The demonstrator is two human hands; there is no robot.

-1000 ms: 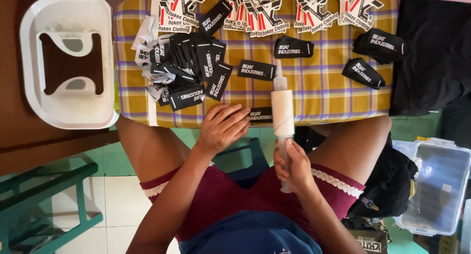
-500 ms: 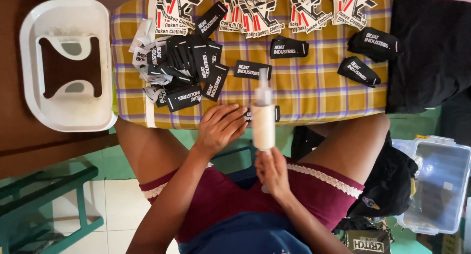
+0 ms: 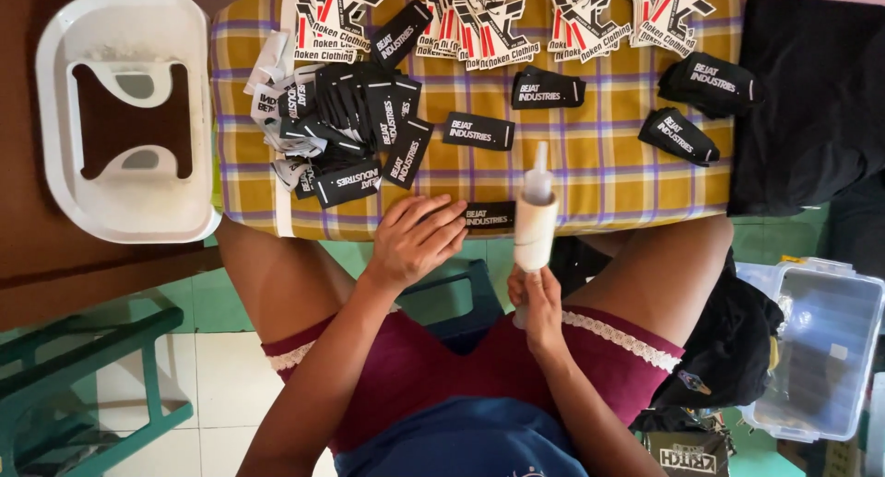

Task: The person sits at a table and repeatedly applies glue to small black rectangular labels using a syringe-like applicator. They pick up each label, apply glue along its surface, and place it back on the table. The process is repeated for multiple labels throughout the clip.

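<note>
Right hand (image 3: 539, 297) gripped the white roller (image 3: 535, 223) by its handle, fingers wrapped tight. Left hand (image 3: 415, 242), fingers spread, pressed a black label (image 3: 490, 216) lying at its fingertips on the plaid cloth (image 3: 590, 177). Judged step: rolling the label; alignment needed.

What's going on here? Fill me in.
A seated person works at a plaid-covered board strewn with black labels and hang tags. The left hand presses flat on one black label at the board's near edge. The right hand holds a white roller upright by its handle, just beside that label. A white tray sits to the left, and a clear bin is on the floor to the right.
</note>
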